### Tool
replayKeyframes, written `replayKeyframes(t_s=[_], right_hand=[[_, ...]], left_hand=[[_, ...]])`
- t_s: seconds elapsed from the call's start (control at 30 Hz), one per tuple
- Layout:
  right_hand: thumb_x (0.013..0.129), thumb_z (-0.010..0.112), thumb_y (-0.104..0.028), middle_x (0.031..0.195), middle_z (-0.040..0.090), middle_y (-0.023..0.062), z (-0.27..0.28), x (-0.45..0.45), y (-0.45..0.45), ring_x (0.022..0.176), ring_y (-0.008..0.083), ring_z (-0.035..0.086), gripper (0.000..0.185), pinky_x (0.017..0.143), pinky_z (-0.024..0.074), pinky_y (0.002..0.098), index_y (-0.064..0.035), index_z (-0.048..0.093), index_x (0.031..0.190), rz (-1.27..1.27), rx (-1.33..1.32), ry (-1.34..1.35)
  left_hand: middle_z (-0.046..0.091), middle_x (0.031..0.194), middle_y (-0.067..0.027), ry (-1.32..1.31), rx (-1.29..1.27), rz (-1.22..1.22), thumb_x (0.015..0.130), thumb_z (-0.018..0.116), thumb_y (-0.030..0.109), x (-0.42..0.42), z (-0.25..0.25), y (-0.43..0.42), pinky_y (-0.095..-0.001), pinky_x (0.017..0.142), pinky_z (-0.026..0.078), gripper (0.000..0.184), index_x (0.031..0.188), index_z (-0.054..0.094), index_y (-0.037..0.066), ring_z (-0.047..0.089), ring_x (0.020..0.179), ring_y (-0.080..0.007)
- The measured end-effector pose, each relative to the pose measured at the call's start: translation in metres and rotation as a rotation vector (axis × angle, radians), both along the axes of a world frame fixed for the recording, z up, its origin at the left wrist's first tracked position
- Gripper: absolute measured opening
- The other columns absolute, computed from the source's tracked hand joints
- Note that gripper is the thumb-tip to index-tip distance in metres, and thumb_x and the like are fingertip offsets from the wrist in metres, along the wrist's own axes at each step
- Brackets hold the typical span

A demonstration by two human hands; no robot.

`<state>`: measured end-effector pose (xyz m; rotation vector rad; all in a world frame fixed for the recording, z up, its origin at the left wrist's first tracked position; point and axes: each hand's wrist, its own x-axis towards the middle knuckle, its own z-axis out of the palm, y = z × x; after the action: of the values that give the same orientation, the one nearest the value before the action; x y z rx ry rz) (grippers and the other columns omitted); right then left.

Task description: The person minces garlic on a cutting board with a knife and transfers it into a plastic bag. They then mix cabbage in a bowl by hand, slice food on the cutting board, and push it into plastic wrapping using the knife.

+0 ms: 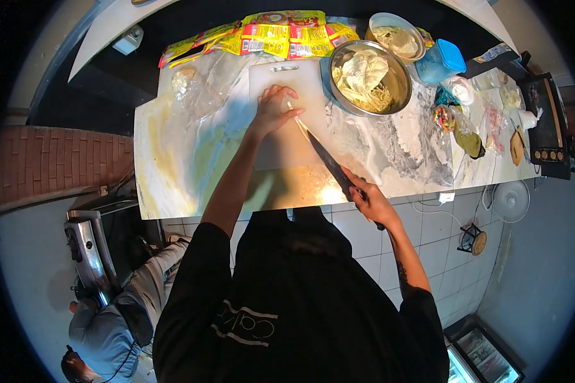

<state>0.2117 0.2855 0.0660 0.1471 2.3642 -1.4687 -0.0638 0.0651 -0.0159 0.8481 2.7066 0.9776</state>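
Note:
In my right hand (pixel 370 201) is a long knife (pixel 329 158), its dark blade slanting up and left over the white cutting board (pixel 266 76). My left hand (pixel 275 110) is over the board with fingers apart, its thumb close to the knife's tip. A thin pale strip (pixel 301 127) shows by the tip; whether it is a separate piece or light on the blade I cannot tell. Right of the board stands a metal bowl (pixel 399 96) holding pale cabbage leaves (pixel 364 69) and shredded pieces.
Yellow-and-red packets (pixel 262 38) line the back. A second bowl (pixel 420 48), a blue container (pixel 442 62) and bagged items (pixel 469 142) stand right. A crumpled plastic bag (pixel 195 89) lies left. Another person (pixel 108 332) is at lower left, beside a metal appliance (pixel 86 246).

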Motion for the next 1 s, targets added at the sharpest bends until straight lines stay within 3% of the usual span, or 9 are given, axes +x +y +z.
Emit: replayKeyframes(t_s=[0.07, 0.13, 0.5, 0.67, 0.77, 0.83, 0.87, 0.93, 1.0], right_hand=[[0.095, 0.052, -0.002, 0.091, 0.065, 0.0196, -0.001, 0.003, 0.001, 0.072, 0.03, 0.057, 0.061, 0.079, 0.0502, 0.0382, -0.019, 0.04, 0.152, -0.032, -0.081, -0.147], [0.094, 0.053, -0.002, 0.093, 0.066, 0.0205, -0.016, 0.007, 0.004, 0.076, 0.0328, 0.059, 0.063, 0.08, 0.0504, 0.0403, -0.0207, 0.039, 0.153, 0.033, -0.049, 0.146], [0.092, 0.053, -0.002, 0.084, 0.065, 0.0252, -0.002, 0.016, -0.033, 0.073, 0.047, 0.059, 0.064, 0.075, 0.0483, 0.0507, -0.022, 0.04, 0.151, -0.117, 0.159, 0.142], [0.091, 0.053, -0.002, 0.093, 0.064, 0.0312, 0.006, 0.001, -0.056, 0.074, 0.0483, 0.06, 0.064, 0.072, 0.0499, 0.0472, -0.0194, 0.039, 0.152, -0.251, 0.151, 0.061], [0.091, 0.051, 0.0, 0.094, 0.064, 0.0317, 0.001, -0.005, -0.073, 0.073, 0.0476, 0.061, 0.065, 0.07, 0.0503, 0.0443, -0.0185, 0.038, 0.152, -0.303, 0.153, 0.035], [0.09, 0.05, 0.001, 0.094, 0.064, 0.0316, -0.01, -0.008, -0.085, 0.072, 0.047, 0.061, 0.066, 0.069, 0.0502, 0.0431, -0.0179, 0.038, 0.152, -0.339, 0.147, 0.061], [0.091, 0.051, 0.001, 0.077, 0.056, 0.0219, -0.017, -0.009, -0.092, 0.063, 0.0315, 0.051, 0.066, 0.062, 0.0461, 0.0368, -0.0177, 0.038, 0.153, -0.386, 0.149, 0.122], [0.091, 0.052, 0.001, 0.06, 0.048, 0.0121, -0.026, -0.014, -0.104, 0.053, 0.016, 0.041, 0.066, 0.055, 0.0419, 0.0304, -0.0175, 0.038, 0.153, -0.45, 0.151, 0.184], [0.09, 0.051, 0.003, 0.06, 0.047, 0.0117, -0.031, -0.018, -0.114, 0.052, 0.0167, 0.042, 0.069, 0.056, 0.0426, 0.0306, -0.0172, 0.036, 0.154, -0.486, 0.171, 0.18]], left_hand=[[0.054, 0.121, -0.0046, -0.009, 0.011, -0.032, 0.078, 0.082, 0.034, -0.001, 0.0, -0.001, -0.0469, 0.109, 0.03, 0.043, 0.113, 0.063, 0.02, 0.047, 0.122, -0.0285], [0.055, 0.119, -0.0046, 0.005, 0.024, -0.04, 0.077, 0.082, 0.031, -0.005, -0.004, -0.001, -0.0454, 0.108, 0.032, 0.04, 0.112, 0.064, 0.019, 0.048, 0.121, -0.0286], [0.063, 0.093, -0.0079, -0.159, 0.249, -0.217, 0.079, 0.081, 0.02, -0.023, 0.001, -0.021, -0.0378, 0.088, 0.049, 0.018, 0.089, 0.071, 0.01, 0.06, 0.097, -0.0268], [0.064, 0.091, -0.0078, 0.005, 0.05, -0.113, 0.08, 0.079, 0.018, -0.016, 0.025, -0.042, -0.0396, 0.086, 0.049, 0.016, 0.089, 0.07, 0.008, 0.06, 0.096, -0.0288], [0.064, 0.094, -0.0083, 0.292, 0.135, -0.042, 0.08, 0.078, 0.02, -0.01, 0.02, -0.058, -0.0414, 0.085, 0.049, 0.015, 0.088, 0.07, 0.009, 0.06, 0.097, -0.0296], [0.065, 0.095, -0.0078, 0.237, 0.195, -0.139, 0.08, 0.077, 0.02, -0.005, 0.029, -0.06, -0.0414, 0.087, 0.047, 0.015, 0.09, 0.071, 0.01, 0.06, 0.099, -0.0286], [0.065, 0.095, -0.0074, 0.185, 0.257, -0.228, 0.08, 0.076, 0.021, -0.001, 0.035, -0.058, -0.0415, 0.088, 0.046, 0.015, 0.091, 0.072, 0.011, 0.06, 0.1, -0.0277], [0.065, 0.096, -0.0061, 0.233, 0.217, -0.266, 0.08, 0.076, 0.02, 0.011, 0.04, -0.048, -0.0405, 0.09, 0.044, 0.016, 0.093, 0.073, 0.012, 0.06, 0.101, -0.0256], [0.065, 0.096, -0.0048, 0.282, 0.179, -0.306, 0.08, 0.075, 0.019, 0.015, 0.036, -0.042, -0.0395, 0.092, 0.042, 0.016, 0.095, 0.073, 0.013, 0.06, 0.102, -0.0235]])
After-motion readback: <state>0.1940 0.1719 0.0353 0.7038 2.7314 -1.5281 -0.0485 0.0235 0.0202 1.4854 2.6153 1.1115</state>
